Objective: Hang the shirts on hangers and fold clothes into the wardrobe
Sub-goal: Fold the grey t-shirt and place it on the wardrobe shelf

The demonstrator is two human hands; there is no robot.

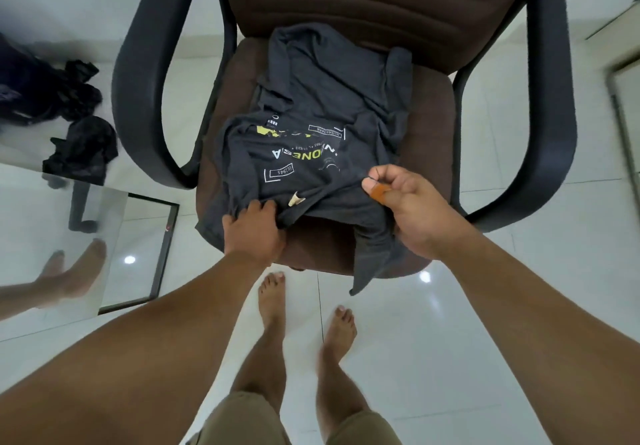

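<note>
- Head view: a dark grey T-shirt (311, 126) with white and yellow print was laid crumpled on the seat of a brown chair (433, 126), its near edge hanging over the seat front.
- The near left part of the shirt was gripped by the left hand (254, 233), with the fingers curled into the cloth beside a small pale tag.
- The near right edge was pinched by the right hand (412, 209) between thumb and forefinger; the remaining fingers were seen loosely curled.
- Other dark clothes (79, 126) were seen heaped on a glass table (31, 219) at the far left, well apart from the chair.
- No hanger and no wardrobe were visible.
- The shirt was judged light, soft and limp, so that it would sag and bunch wherever it was not held.
- A hold at the two shoulder seams or hem corners was judged best, so that the cloth could be shaken flat.
</note>
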